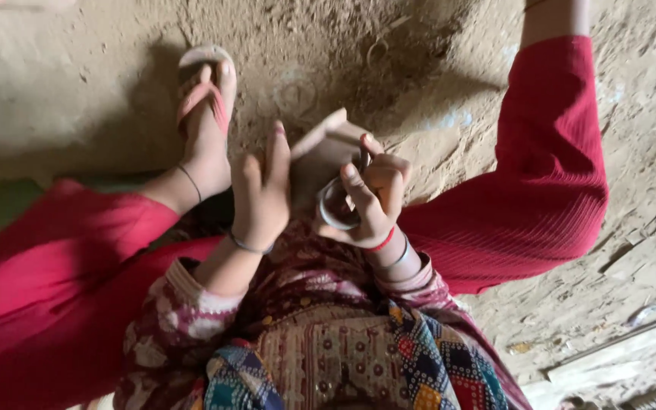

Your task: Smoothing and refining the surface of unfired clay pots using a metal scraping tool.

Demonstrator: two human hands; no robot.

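Observation:
I am seated on dusty ground, looking down at my lap. My left hand (261,190) rests against the side of a small pale-brown wooden block (326,146), fingers straight and pressed to its face. My right hand (370,196) is closed around a small round metal ring-shaped piece (335,206) held against the block, with a thin dark tool (364,158) poking up between the fingers. Thin bangles and a red thread circle both wrists.
My legs in red trousers (548,182) spread to either side. A foot in a pink sandal (205,102) rests on the sandy floor (389,53) ahead. A patterned garment (343,349) covers my lap. A metal rod (632,330) lies at lower right.

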